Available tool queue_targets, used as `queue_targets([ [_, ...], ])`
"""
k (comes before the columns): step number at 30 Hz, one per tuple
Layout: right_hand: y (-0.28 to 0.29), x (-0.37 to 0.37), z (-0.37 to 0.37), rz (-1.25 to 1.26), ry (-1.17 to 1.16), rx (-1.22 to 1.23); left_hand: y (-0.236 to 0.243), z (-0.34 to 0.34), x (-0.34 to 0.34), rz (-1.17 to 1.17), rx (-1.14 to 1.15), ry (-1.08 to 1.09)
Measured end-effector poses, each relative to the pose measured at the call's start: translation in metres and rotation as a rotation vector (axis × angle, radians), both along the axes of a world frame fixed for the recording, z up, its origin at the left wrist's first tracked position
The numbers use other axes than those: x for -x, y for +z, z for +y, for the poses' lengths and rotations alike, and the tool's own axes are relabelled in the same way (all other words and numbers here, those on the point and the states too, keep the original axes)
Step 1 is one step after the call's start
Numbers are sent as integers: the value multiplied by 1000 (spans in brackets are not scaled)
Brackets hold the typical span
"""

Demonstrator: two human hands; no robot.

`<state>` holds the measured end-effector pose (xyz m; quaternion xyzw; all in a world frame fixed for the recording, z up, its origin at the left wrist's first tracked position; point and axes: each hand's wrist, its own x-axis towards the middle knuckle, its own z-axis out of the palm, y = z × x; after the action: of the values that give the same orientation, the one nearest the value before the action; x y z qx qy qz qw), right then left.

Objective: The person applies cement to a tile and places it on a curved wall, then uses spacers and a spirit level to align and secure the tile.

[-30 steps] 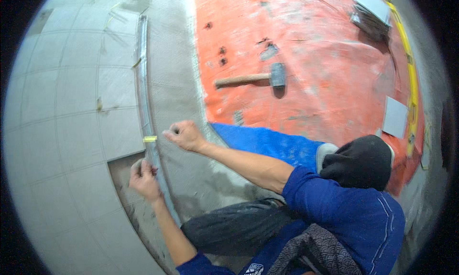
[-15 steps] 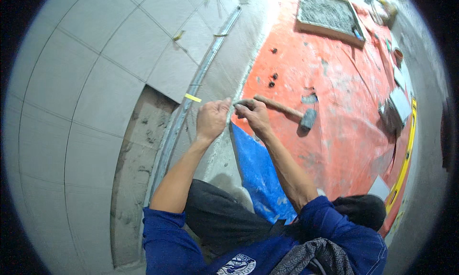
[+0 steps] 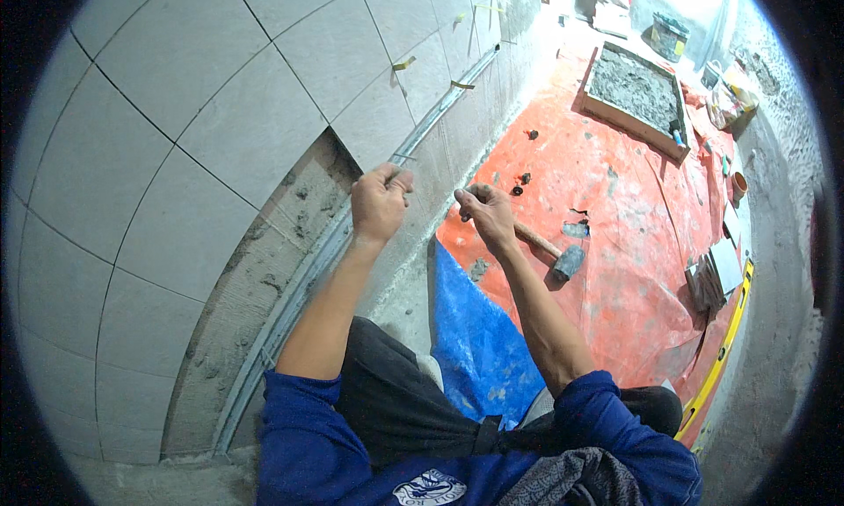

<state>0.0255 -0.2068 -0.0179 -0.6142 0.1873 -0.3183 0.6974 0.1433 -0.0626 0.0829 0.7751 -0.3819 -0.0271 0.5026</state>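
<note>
My left hand [image 3: 380, 205] is raised with its fingers curled closed, in front of the metal rail [image 3: 330, 238] fixed along the bottom of the tiled wall. To its right, a short gap away, my right hand [image 3: 488, 216] has thumb and fingertips pinched together. Whatever either hand may hold is too small or hidden to make out. Just beyond my right wrist lies a mallet [image 3: 570, 262] with a wooden handle and a dark head, on the red sheet [image 3: 624, 286]. Above the rail, an untiled strip [image 3: 255, 286] shows rough mortar beside large grey tiles [image 3: 211, 119].
A shallow tray [image 3: 629, 126] of wet mortar sits at the far right. A blue sheet [image 3: 479, 339] lies by my legs. Along the right edge are a yellow spirit level [image 3: 721, 352] and stacked tile pieces [image 3: 703, 286]. A bucket [image 3: 668, 38] stands at the back.
My hands, close together before, have moved apart, the left one toward the rail. The view has shifted, showing more of the far floor and the bucket. The mallet stays on the sheet.
</note>
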Motion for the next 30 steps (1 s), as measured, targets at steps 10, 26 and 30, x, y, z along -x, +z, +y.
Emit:
queue_targets([
  [10,-38,42,-145,682,174,655,15,7,7,61,-110,-211],
  [26,-175,766,-49,1583,-1124,-95,-76,-68,28,54,-654,-577],
  [30,-244,819,-49,1362,-916,-32,-92,-50,22,-65,-785,-382],
])
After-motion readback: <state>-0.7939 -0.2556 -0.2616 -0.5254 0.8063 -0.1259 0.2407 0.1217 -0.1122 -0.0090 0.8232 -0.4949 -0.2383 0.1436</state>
